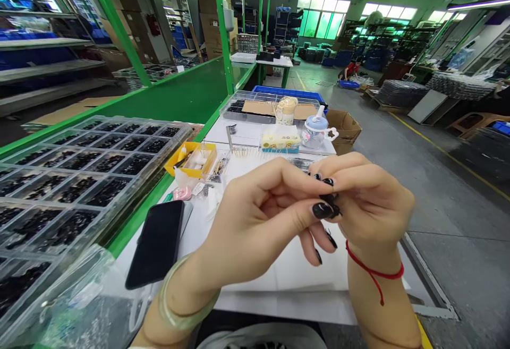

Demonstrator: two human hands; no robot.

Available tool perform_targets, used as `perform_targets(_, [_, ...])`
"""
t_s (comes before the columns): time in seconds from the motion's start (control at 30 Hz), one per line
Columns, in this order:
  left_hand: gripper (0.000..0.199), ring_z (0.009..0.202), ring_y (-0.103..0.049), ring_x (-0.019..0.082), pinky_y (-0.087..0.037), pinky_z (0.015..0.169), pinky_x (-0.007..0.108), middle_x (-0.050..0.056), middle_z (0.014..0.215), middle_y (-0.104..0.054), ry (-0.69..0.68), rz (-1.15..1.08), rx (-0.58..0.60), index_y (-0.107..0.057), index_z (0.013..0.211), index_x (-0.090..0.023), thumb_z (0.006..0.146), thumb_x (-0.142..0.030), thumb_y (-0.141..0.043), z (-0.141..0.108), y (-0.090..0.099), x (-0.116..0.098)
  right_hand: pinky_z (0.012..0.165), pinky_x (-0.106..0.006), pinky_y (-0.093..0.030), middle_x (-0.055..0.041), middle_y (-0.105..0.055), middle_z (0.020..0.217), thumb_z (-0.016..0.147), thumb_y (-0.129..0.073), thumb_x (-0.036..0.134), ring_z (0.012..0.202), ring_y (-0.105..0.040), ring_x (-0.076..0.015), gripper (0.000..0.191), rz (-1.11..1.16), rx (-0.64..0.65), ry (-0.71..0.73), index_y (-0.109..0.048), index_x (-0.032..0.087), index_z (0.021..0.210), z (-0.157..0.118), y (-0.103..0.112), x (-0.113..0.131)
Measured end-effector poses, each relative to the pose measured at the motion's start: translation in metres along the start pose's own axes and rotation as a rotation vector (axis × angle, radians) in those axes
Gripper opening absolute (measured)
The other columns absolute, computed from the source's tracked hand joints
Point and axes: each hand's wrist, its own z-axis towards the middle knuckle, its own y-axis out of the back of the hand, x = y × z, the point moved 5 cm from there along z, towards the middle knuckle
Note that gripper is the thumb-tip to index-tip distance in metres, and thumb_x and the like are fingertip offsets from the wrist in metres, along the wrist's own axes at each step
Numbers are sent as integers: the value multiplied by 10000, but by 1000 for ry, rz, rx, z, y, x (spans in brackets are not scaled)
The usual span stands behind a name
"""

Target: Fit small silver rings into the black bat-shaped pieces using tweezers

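My left hand [255,227] and my right hand [368,195] meet above the white-topped table, fingertips together. Pinched between them is a small black piece [331,204] with thin parts sticking out; its exact kind is too small to tell. The left thumb and forefinger close on it from the left, and the right fingers grip it from the other side, hiding part of it. Below and to the left of my left hand, a black phone [156,243] lies on the table. Behind the hands, a row of thin sticks [255,152] stands near a yellow tray [191,160] of small items.
Clear compartment boxes [107,163] of small black parts fill the left side, beside a green conveyor [179,88]. A tissue pack [280,139], a cup [286,110] and a lidded jug [314,128] stand at the back. Plastic bags [79,296] lie front left. A person [350,70] crouches far off.
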Motion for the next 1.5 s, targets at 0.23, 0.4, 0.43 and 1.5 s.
perform_targets(0.23, [148, 611, -804, 129, -668, 550, 142, -33, 705, -751, 0, 18, -12, -808, 933, -194, 981, -54, -800, 2, -1, -1, 795, -354, -628, -29, -770, 969, 1031, -735, 143, 905, -747, -181, 167, 27, -8, 13, -805, 290, 1069, 2, 0, -4])
perform_targets(0.4, [168, 610, -805, 128, -668, 555, 143, -31, 705, -752, 12, 8, -10, -796, 922, -189, 983, -33, -778, 1, -3, -1, 789, -354, -641, -32, -765, 957, 1008, -742, 103, 906, -749, -187, 191, 53, -6, 8, -799, 280, 1053, 5, 0, -3])
perform_targets(0.43, [167, 611, -806, 129, -670, 558, 144, -30, 707, -753, 12, 7, -10, -794, 921, -188, 982, -33, -778, 0, -3, -1, 789, -359, -646, -34, -766, 957, 1002, -741, 92, 909, -752, -191, 199, 59, -5, 6, -796, 277, 1051, 5, -1, -3])
perform_targets(1.5, [223, 677, -777, 68, -676, 670, 126, -52, 819, -774, -11, 260, 83, -837, 1056, -257, 1022, -60, -737, -2, 6, -6, 858, -352, -590, -36, -735, 975, 1002, -715, 43, 913, -682, -165, 224, 36, 124, 132, -787, 220, 1120, 6, 8, -1])
